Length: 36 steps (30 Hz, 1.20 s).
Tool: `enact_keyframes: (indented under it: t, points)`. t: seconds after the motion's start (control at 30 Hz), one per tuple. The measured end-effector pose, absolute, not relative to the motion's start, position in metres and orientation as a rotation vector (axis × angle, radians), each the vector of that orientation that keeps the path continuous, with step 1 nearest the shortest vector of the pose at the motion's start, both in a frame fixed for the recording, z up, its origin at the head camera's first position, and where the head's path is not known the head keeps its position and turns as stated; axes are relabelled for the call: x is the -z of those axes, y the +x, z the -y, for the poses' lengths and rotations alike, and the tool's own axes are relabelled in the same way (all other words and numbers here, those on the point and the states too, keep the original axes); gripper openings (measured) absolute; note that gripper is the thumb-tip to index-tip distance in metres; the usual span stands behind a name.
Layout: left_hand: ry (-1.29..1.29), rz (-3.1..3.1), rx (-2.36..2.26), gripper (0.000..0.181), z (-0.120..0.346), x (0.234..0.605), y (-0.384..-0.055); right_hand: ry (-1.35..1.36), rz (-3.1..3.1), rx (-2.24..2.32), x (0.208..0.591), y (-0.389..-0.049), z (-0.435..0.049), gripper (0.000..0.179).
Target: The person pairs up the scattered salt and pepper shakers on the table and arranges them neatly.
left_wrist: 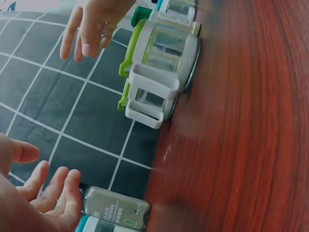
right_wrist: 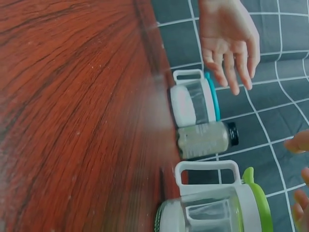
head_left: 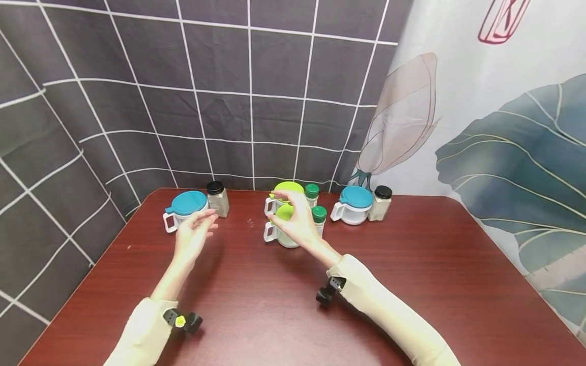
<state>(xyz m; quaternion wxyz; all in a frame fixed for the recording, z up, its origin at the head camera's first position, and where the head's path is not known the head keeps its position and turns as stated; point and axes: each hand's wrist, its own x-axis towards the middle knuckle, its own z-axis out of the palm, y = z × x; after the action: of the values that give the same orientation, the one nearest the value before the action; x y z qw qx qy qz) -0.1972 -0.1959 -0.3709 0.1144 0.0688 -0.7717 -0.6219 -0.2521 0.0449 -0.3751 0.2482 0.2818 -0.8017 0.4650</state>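
My left hand (head_left: 192,239) hovers in front of a white-handled seasoning jar with a blue lid (head_left: 189,202), fingers loosely extended and holding nothing. A black-capped shaker (head_left: 217,202) stands beside that jar; its label reads black pepper in the left wrist view. My right hand (head_left: 299,218) is over two clear jars with lime-green lids, one behind the other, its thumb and fingers spread apart. It partly covers the front green-lidded jar (head_left: 286,240) and the rear one (head_left: 289,187). In the right wrist view, its fingers (right_wrist: 300,205) show a gap from the lime-green lid (right_wrist: 260,203).
Two green-capped shakers, a rear one (head_left: 312,192) and a front one (head_left: 319,214), stand right of the lime-lidded jars. Further right are another blue-lidded jar (head_left: 354,206) and a black-capped shaker (head_left: 380,204). A checked cloth (head_left: 229,117) hangs behind the reddish table (head_left: 256,305).
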Motion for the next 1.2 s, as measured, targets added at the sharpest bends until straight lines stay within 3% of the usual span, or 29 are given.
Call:
enact_keyframes:
  t: [1.2]
  points:
    - [0.355, 2.174, 1.750, 0.037, 0.224, 0.371, -0.198, 0.814, 2.249, -1.436, 0.373, -0.264, 0.010, 0.050]
